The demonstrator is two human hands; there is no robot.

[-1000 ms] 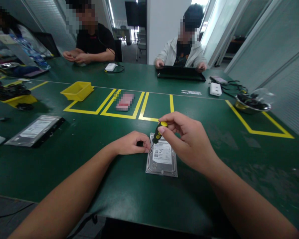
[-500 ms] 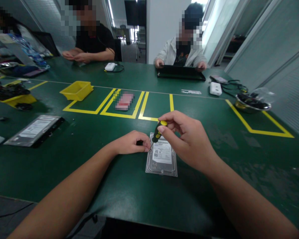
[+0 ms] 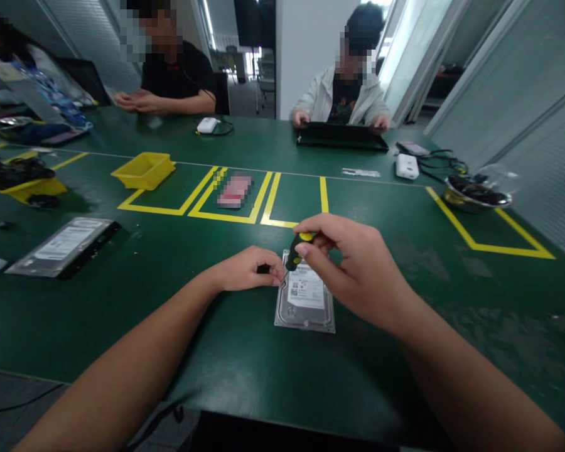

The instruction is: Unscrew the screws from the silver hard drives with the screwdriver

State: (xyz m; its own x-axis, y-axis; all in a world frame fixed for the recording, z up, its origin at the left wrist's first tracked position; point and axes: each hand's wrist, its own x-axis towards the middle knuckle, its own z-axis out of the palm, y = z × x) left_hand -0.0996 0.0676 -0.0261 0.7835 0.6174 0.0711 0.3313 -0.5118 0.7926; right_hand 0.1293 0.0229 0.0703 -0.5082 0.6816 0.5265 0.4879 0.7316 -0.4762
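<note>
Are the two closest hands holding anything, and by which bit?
The right hand holds a screwdriver by its handle. The left hand is at the left edge of the hard drive; whether it grips anything cannot be told.

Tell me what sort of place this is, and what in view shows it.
Likely a shared electronics workroom: a long green table marked with yellow tape, other people across it, and a hard drive under a screwdriver held in the right hand.

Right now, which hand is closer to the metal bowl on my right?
Right. The right hand, holding the screwdriver, is left of the metal bowl, nearer you; the left hand is farther left, at the edge of the hard drive.
</note>
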